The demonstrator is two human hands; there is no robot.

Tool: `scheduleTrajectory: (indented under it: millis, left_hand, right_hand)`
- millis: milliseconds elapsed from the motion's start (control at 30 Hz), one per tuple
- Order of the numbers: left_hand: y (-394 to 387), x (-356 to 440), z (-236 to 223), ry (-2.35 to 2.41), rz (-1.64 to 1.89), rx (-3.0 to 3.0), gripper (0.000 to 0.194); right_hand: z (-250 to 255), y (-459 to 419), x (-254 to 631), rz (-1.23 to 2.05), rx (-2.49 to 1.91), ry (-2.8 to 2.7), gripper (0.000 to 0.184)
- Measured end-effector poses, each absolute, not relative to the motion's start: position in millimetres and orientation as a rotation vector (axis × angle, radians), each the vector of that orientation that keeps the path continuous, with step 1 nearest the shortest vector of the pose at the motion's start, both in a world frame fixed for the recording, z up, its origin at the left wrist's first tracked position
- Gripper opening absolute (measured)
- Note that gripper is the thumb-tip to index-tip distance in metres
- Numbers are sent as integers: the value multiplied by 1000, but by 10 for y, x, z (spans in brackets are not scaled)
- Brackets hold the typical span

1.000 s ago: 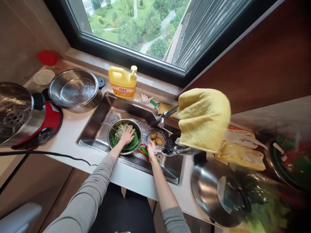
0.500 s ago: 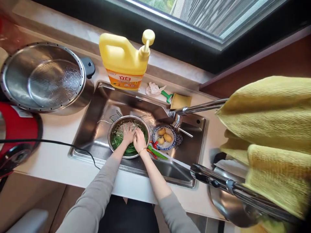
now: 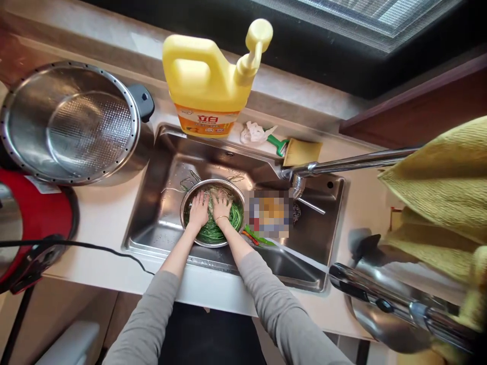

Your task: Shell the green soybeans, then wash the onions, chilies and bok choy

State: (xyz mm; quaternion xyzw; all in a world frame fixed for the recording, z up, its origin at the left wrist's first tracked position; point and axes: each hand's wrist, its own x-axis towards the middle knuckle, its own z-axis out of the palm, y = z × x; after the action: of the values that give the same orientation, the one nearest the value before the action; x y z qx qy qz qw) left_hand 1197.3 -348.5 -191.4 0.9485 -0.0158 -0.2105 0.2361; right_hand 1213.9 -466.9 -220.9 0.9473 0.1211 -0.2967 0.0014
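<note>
Hands (image 3: 199,210) on thin stringy grn veg (image 3: 212,231), rnd metal bowl (image 3: 211,245)

one camera, worn on the person's head, looks forward and steeply down along both sleeves (image 3: 146,314) to the left hand (image 3: 199,209) and right hand (image 3: 221,207), about mid-view. it takes in the whole sink (image 3: 163,203) at close range, rolled so the counter (image 3: 99,218) slopes down rightward. the top edge crops the window (image 3: 365,15); the right edge, a yellow cloth (image 3: 449,167).
</note>
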Motion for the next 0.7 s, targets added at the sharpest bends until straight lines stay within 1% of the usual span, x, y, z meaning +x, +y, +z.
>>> scheduleTrajectory:
  millis: [167, 267, 333, 400, 467, 500, 533, 567, 600, 633, 667, 700]
  left_hand:
    - [-3477, 11912, -2042, 163, -723, 2518, 74]
    - [-3482, 11897, -2033, 213, -872, 2463, 77]
    - [-3496, 11923, -1976, 214, -989, 2450, 78]
    - [-3520, 11967, -1891, 259, -991, 2480, 74]
    - [-3554, 12006, -1803, 329, -902, 2522, 66]
    - [-3573, 12017, -1766, 354, -865, 2532, 63]
    - [-3593, 12021, -1735, 366, -850, 2526, 62]
    - [-3614, 12017, -1711, 370, -853, 2506, 62]
    - [-3636, 12005, -1692, 376, -868, 2475, 64]
    - [-3659, 11987, -1679, 394, -882, 2442, 66]
    - [-3684, 11965, -1668, 419, -889, 2414, 69]
    - [-3709, 11940, -1660, 445, -889, 2396, 71]
  right_hand:
    - [-2126, -4748, 12151, -960, 2929, 362, 59]
    - [-2078, -4725, 12124, -1002, 2936, 362, 59]
    - [-2017, -4719, 12051, -1062, 3012, 404, 62]
    - [-1896, -4790, 11884, -1009, 3227, 183, 62]
    - [-1683, -4995, 11609, -765, 3551, -233, 59]
    - [-1532, -5151, 11446, -557, 3705, -511, 58]
    - [-1352, -5334, 11283, -250, 3800, -865, 60]
    - [-1146, -5531, 11133, 132, 3786, -1207, 64]
    - [-920, -5723, 11007, 516, 3702, -1435, 68]
    - [-684, -5891, 10913, 809, 3620, -1512, 71]
    - [-452, -6018, 10853, 991, 3564, -1483, 73]
    - [-236, -6091, 10824, 1108, 3530, -1395, 74]
